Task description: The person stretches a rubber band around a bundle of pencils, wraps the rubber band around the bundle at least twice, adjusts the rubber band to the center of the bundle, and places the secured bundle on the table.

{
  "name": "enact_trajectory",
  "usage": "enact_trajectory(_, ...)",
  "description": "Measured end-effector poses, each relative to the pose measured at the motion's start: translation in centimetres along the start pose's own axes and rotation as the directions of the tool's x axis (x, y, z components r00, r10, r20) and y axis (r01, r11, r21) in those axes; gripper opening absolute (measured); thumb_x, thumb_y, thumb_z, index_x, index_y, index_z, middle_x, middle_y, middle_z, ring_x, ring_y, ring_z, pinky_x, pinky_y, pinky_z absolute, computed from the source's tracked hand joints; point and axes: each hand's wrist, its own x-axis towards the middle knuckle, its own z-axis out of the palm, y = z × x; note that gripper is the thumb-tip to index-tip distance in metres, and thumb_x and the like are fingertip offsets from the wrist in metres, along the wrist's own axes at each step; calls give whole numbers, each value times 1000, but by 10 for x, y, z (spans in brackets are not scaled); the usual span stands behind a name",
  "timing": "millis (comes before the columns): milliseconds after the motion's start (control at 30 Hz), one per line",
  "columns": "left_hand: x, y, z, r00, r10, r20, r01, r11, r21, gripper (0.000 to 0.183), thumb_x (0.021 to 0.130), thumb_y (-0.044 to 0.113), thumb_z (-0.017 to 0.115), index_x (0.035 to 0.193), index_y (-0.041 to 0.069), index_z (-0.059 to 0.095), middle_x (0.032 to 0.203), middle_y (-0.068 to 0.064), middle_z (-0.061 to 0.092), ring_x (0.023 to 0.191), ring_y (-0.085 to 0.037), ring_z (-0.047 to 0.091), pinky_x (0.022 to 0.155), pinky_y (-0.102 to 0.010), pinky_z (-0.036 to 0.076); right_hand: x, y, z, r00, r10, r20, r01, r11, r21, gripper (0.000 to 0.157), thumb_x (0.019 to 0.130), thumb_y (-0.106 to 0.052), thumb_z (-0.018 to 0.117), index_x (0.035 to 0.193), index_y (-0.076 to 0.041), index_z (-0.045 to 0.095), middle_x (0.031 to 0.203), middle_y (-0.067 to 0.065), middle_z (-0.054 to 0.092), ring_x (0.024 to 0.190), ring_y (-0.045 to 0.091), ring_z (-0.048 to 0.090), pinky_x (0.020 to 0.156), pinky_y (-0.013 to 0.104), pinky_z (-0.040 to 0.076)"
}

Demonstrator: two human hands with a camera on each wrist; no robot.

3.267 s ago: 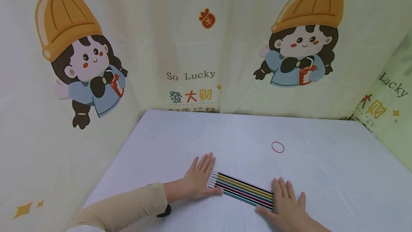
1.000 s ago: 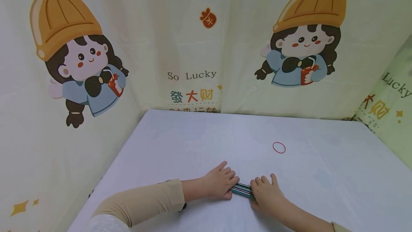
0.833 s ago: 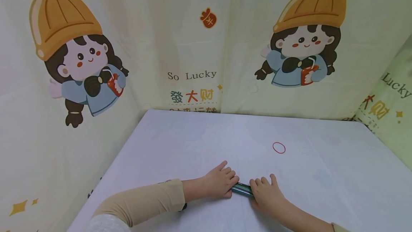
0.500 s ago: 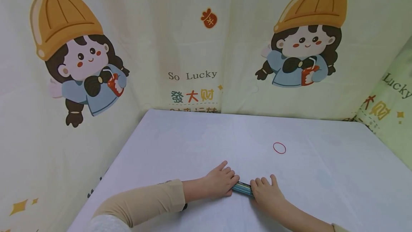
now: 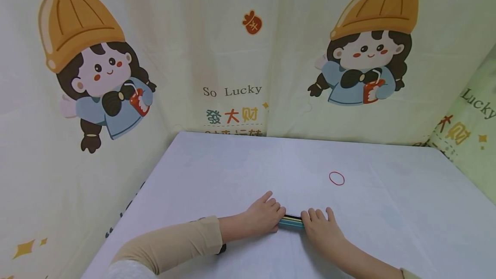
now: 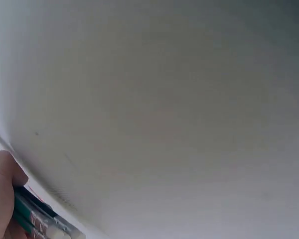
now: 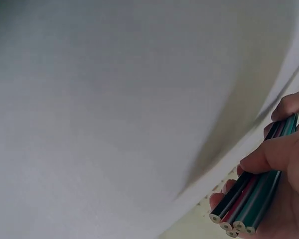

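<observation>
A tight bundle of striped pencils (image 5: pixel 291 221) spans the gap between both hands near the front of the table; green, yellow and black barrels show. My left hand (image 5: pixel 263 216) grips its left part, the little finger sticking up. In the left wrist view, pale eraser ends of the pencils (image 6: pixel 40 219) poke out past that hand. My right hand (image 5: pixel 323 232) grips the other part. The right wrist view shows its thumb across the barrels, with the flat, unsharpened pencil ends (image 7: pixel 239 225) jutting out below. The hands cover most of the pencils' length.
The table (image 5: pixel 217 175) has a white cover, with a red circle (image 5: pixel 336 178) drawn beyond the right hand. A cream curtain (image 5: pixel 178 55) printed with cartoon figures borders the back and left. A beige sleeve (image 5: pixel 174 242) covers the left forearm.
Earlier, the pencils lay in a flat row with straight hands at either end. They were then gathered into a bundle and gripped. Over the last half second, the bundle has tilted slightly toward level.
</observation>
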Motion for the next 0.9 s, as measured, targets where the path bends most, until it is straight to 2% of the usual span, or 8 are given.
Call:
enact_trajectory(100, 1, -3, -3, 999, -35, -7, 35, 999, -12, 39, 85, 52, 54, 111, 22, 51, 101, 10, 58, 98, -8, 51, 102, -32, 28, 3, 2, -2, 997, -7, -75, 5, 999, -35, 26, 80, -6, 64, 97, -2, 45, 86, 11, 46, 83, 29, 49, 83, 57, 35)
enact_trajectory(200, 3, -7, -5, 995, -83, -52, 83, 996, -13, 37, 85, 49, 56, 109, 21, 52, 99, 9, 58, 99, -9, 52, 101, -33, 29, 7, 6, -7, 990, -15, -139, 5, 998, -69, 30, 77, -7, 67, 97, -3, 46, 84, 10, 45, 80, 28, 50, 83, 56, 35)
enact_trajectory(333, 7, -15, -6, 982, -136, -132, 139, 990, 15, 37, 84, 48, 57, 107, 20, 52, 96, 7, 59, 97, -10, 54, 99, -33, 32, 13, 11, -15, 983, -22, -181, 6, 996, -87, 36, 73, -8, 72, 99, -3, 47, 81, 9, 47, 78, 27, 52, 82, 55, 36)
enact_trajectory(500, 11, -25, -10, 963, -187, -195, 194, 981, 14, 37, 84, 48, 57, 106, 18, 52, 95, 5, 60, 92, -12, 56, 96, -34, 35, 22, 18, -24, 966, -34, -255, 2, 992, -123, 42, 69, -9, 77, 97, -3, 46, 79, 9, 46, 77, 27, 52, 80, 52, 38)
enact_trajectory(667, 16, -32, -14, 936, -247, -252, 255, 967, 0, 33, 86, 46, 57, 102, 18, 53, 91, 4, 60, 86, -12, 55, 92, -33, 37, 31, 24, -29, 947, -36, -320, -9, 991, -137, 39, 70, -7, 76, 94, -4, 45, 78, 9, 45, 76, 27, 51, 79, 50, 39)
enact_trajectory(900, 22, -33, -19, 885, -290, -365, 307, 952, -12, 27, 85, 42, 58, 97, 18, 54, 83, 5, 57, 77, -11, 53, 82, -30, 39, 39, 26, -33, 945, -49, -324, -2, 988, -152, 40, 71, -6, 76, 96, -3, 45, 80, 10, 44, 78, 27, 50, 81, 50, 39)
